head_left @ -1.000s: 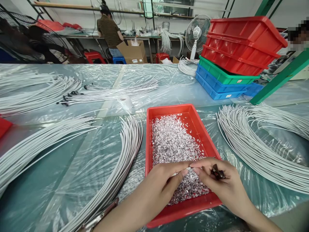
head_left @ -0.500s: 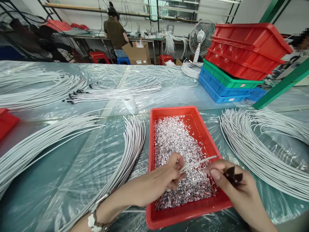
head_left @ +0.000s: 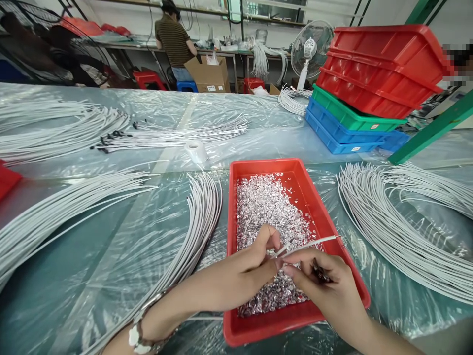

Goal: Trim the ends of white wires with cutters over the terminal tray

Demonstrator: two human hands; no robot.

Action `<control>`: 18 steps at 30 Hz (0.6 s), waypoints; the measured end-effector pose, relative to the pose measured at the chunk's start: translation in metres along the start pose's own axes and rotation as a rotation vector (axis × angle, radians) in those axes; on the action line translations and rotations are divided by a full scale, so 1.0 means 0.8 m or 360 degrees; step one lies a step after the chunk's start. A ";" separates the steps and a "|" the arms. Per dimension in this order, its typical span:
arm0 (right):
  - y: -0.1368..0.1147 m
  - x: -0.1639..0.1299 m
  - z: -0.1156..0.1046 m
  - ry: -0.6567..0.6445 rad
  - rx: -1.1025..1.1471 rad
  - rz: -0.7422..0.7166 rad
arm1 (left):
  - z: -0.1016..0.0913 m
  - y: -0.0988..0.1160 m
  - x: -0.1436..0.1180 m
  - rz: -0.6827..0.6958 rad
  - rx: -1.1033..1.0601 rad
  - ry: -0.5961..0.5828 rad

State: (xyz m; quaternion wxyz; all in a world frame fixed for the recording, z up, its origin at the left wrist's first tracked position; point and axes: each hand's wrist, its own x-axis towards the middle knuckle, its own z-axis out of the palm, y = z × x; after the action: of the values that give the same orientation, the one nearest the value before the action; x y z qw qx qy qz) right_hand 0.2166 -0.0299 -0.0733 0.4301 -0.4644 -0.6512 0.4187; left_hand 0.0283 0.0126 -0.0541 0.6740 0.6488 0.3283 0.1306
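Note:
My left hand (head_left: 260, 264) is closed around thin white cables (head_left: 310, 243), whose ends stick out to the right above a red tray (head_left: 232, 217). At the tip of the longer end a short, thin bare bit shows. My right hand (head_left: 328, 286) is closed, with a small dark brown object (head_left: 320, 271) tucked in its curled fingers; its kind is not clear. The right thumb and forefinger meet the cables right beside the left fingers, and what they pinch is hidden. Beneath both hands, small shiny silver foil scraps (head_left: 269, 212) fill much of the tray.
Bundles of white cable lie left (head_left: 199, 222) and right (head_left: 369, 217) of the tray. A white roll (head_left: 196, 152) stands behind it. Stacked red, green and blue crates (head_left: 377, 74) and a green post (head_left: 436, 128) are at right. A person (head_left: 173, 39) sits at the far bench.
My right hand has moved left and in against the left hand, its fingertips now at the cables. The left hand stays nearly in place. The view has tilted down slightly.

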 end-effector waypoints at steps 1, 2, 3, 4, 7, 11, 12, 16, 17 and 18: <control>0.000 0.000 -0.001 -0.0008 -0.0011 0.0010 | 0.000 0.000 0.000 0.0018 0.0000 0.0000; 0.001 0.001 -0.003 -0.0020 -0.0023 0.0018 | 0.000 0.001 0.000 0.0029 0.0007 -0.0008; 0.001 0.001 -0.004 -0.0037 -0.0035 0.0020 | 0.000 0.002 -0.001 0.0028 0.0021 -0.0019; 0.001 0.002 -0.006 -0.0055 -0.0048 0.0018 | 0.000 0.004 -0.001 0.0022 0.0041 -0.0023; 0.001 0.003 -0.009 -0.0098 -0.0078 -0.0032 | -0.001 0.010 -0.001 0.0020 0.0138 0.0025; 0.004 -0.002 -0.014 -0.0126 -0.0114 -0.0191 | -0.006 0.018 -0.002 0.0068 0.0267 0.0048; 0.005 -0.004 -0.015 -0.0135 -0.0129 -0.0234 | -0.007 0.019 -0.003 0.0075 0.0294 0.0049; 0.008 -0.012 -0.019 -0.0154 -0.0209 -0.0364 | -0.013 0.022 -0.003 0.0148 0.0420 -0.0006; 0.008 -0.013 -0.019 -0.0153 -0.0223 -0.0386 | -0.013 0.022 -0.003 0.0173 0.0432 -0.0048; 0.007 -0.013 -0.020 -0.0154 -0.0231 -0.0406 | -0.014 0.022 -0.003 0.0191 0.0434 -0.0094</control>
State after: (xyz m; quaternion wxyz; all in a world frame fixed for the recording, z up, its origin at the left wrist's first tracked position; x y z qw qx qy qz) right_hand 0.2351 -0.0366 -0.0760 0.4132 -0.3871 -0.7533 0.3345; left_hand 0.0244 0.0220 -0.0358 0.5799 0.7563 0.2837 0.1057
